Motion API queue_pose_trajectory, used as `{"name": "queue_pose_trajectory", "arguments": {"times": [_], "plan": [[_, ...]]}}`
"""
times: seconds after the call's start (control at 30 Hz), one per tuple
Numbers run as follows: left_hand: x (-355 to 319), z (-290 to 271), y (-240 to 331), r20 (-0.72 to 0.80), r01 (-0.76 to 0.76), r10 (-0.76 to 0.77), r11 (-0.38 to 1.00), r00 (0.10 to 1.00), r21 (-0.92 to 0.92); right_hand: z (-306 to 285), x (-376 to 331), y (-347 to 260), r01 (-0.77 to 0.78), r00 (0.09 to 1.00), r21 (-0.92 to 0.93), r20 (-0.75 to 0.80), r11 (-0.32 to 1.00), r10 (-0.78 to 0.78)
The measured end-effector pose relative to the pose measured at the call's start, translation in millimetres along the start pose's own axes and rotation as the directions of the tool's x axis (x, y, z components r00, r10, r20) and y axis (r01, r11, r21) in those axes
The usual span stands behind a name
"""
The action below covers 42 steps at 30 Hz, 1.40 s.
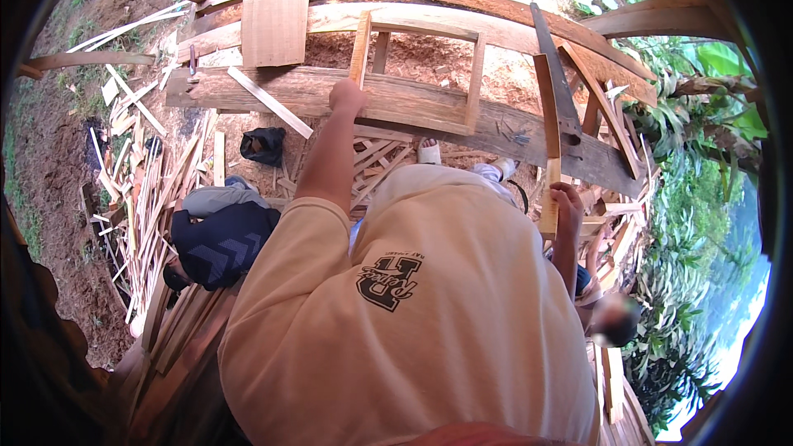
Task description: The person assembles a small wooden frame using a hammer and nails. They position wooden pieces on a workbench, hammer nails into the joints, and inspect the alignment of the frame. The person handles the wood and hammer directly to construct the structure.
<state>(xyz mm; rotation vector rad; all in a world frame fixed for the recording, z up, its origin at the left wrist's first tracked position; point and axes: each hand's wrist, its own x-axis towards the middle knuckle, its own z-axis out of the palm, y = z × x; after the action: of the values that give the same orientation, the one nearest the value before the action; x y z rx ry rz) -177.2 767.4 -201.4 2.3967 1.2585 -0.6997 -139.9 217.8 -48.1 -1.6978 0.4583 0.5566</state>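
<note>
The left hand (347,97) is closed in a fist around the lower end of one upright of a light wooden frame (420,74), which stands tilted on a broad, weathered plank (273,89) laid across the work area. The frame is a simple rectangle of pale slats, with a top rail and a second upright on its far right side. The right hand (567,202) is closed around a narrow pale wooden slat (550,149), gripping it near its lower end and holding it nearly upright, just beside a long dark saw-like blade (552,66) that lies slanting over the plank. A few nails (512,134) lie scattered on the plank between the frame and the slat. Both arms reach out from a cream short-sleeved shirt (429,314) that fills the lower middle of the view. Farther back, a flat square board (275,22) leans against a curved beam. To the left, a heap of thin offcut strips (153,190) covers the bare earth, and a dark pouch (263,145) sits on the ground below the plank.
</note>
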Motion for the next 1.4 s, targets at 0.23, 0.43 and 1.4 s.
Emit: {"name": "queue_pose_trajectory", "arguments": {"times": [0.23,0.43,1.4], "plan": [[22,7,-7,0.042,-0.003,0.002,1.000,0.999,0.023,-12,3,4,0.019,1.000,-0.019,-0.020,1.000,-0.019],[20,11,-23,0.014,-0.103,0.104,0.993,0.994,-0.056,-15,13,4,0.028,1.000,-0.031,0.013,0.999,-0.028],[-67,54,-75,0.051,0.049,0.017,0.128,0.999,-0.991,77,201,-7,0.374,0.820,-0.875,0.157,0.308,-0.550]]}}
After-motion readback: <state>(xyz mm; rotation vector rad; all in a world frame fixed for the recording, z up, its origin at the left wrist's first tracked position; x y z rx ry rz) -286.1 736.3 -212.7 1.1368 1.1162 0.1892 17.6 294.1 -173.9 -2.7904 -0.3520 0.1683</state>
